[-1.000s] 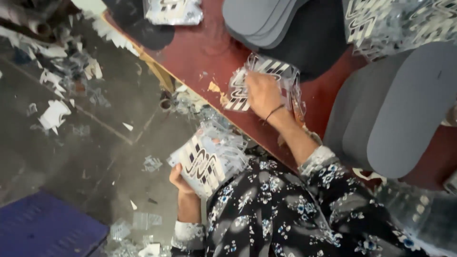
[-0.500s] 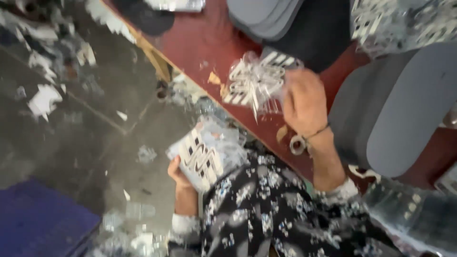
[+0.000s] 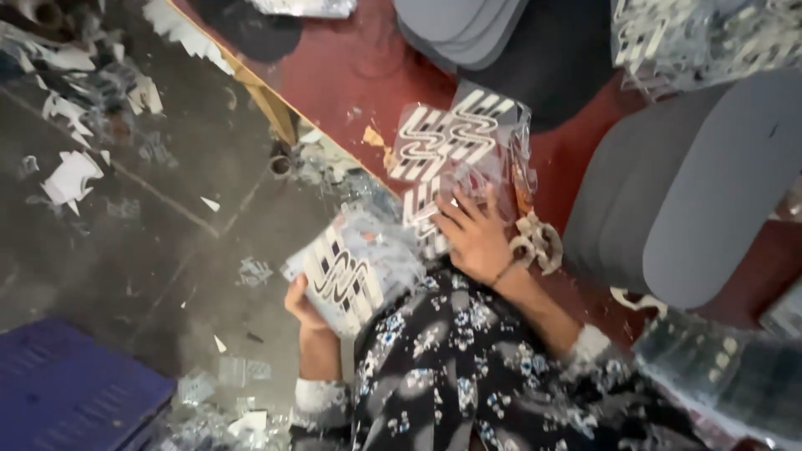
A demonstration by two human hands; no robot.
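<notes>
The biggest thing in view is the dark red table (image 3: pixel 368 75), smooth and a little dusty, with its wooden edge running diagonally across the picture. On its right side lie large grey foam sheets (image 3: pixel 693 192), matte, soft-looking and rounded like sole blanks. Smaller is the clear plastic packet of wavy black-and-white pieces (image 3: pixel 455 138), which lies flat on the table near its edge; the film is shiny and wrinkled. The right hand (image 3: pixel 472 238) presses down on the near end of this packet with the fingers spread and bent, touching it rather than closing around it. The left hand (image 3: pixel 305 305) is below the table edge, over the littered grey floor (image 3: pixel 125 242), and grips a stack of similar striped pieces (image 3: pixel 351 276) from underneath. To do this well, I think the right hand should hold the slippery film flat so the pieces do not slide, while the left keeps its stack level.
</notes>
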